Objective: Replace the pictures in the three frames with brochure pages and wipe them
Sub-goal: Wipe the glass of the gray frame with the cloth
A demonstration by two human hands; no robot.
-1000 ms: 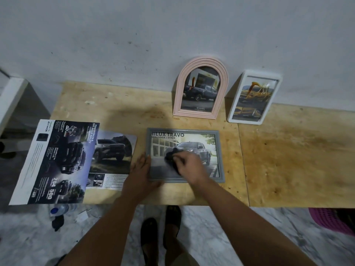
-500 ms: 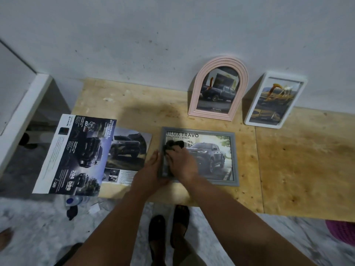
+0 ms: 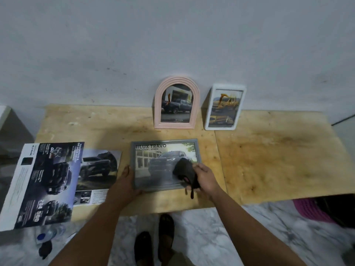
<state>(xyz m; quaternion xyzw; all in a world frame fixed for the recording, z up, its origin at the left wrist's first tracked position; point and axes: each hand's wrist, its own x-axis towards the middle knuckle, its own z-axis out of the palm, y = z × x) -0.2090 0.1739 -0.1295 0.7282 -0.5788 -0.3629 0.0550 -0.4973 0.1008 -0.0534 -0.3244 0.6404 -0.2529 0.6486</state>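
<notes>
right hand [image 3: 206, 178] gripped a dark cloth [image 3: 184, 170] on the grey frame [image 3: 165, 164] | left hand [image 3: 124, 186] held the frame's left corner on the tabletop [image 3: 278, 154]

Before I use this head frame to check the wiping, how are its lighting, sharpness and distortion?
Head view: dim and soft overall; the right hand and its dark cloth are slightly smeared on the grey frame, though its headline stays readable. A shadow darkens the table near the pink arched frame. Wide-angle bending stretches the brochure at the left edge.
</notes>
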